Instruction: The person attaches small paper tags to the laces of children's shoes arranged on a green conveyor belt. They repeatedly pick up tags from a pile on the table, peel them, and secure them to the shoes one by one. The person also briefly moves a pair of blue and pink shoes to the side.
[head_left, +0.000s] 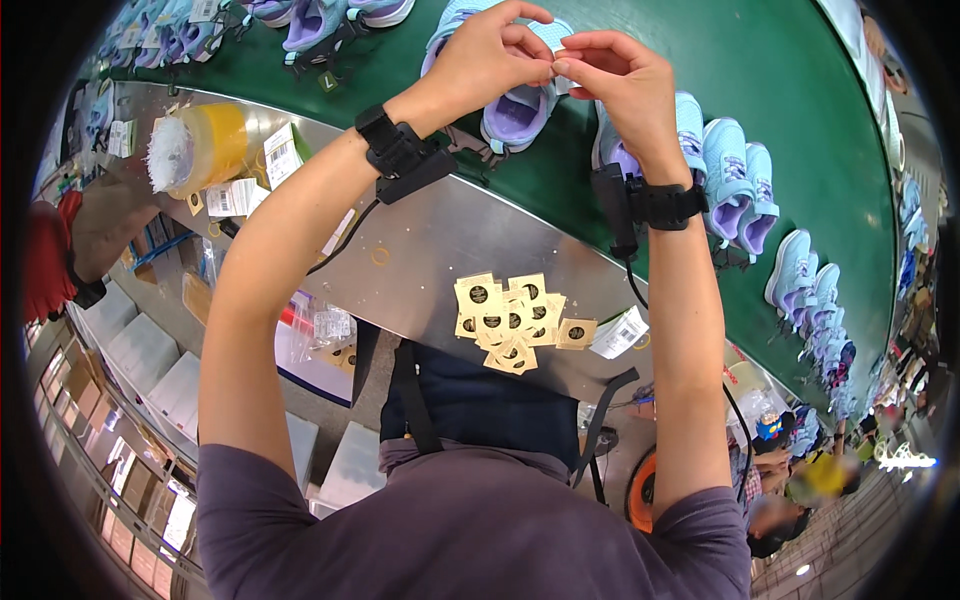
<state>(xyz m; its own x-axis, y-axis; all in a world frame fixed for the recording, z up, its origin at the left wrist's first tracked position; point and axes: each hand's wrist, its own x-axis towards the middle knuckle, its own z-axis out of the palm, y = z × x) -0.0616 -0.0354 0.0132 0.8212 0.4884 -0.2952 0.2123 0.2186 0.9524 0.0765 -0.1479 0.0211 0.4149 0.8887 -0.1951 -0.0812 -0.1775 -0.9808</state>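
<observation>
My left hand [487, 52] and my right hand [632, 88] meet fingertip to fingertip above a light blue shoe [519, 112] with a lilac lining. Both are closed in a pinch. A small white tag [566, 84] shows just under my right fingertips, partly covered by them. Whatever my left finger and thumb hold is too small to make out. Another light blue shoe [447, 28] lies mostly behind my left hand. Beside my right wrist stand more light blue shoes [727, 170] with purple laces.
Shoes stand along the green conveyor belt [690, 40]. On the metal ledge [400, 270] nearer me lie a pile of cream cards [510, 318], white barcode labels [620, 333], a rubber band [380, 257] and a yellow tape-wrapped container [215, 148] of white fasteners. Other people are at the left and lower right.
</observation>
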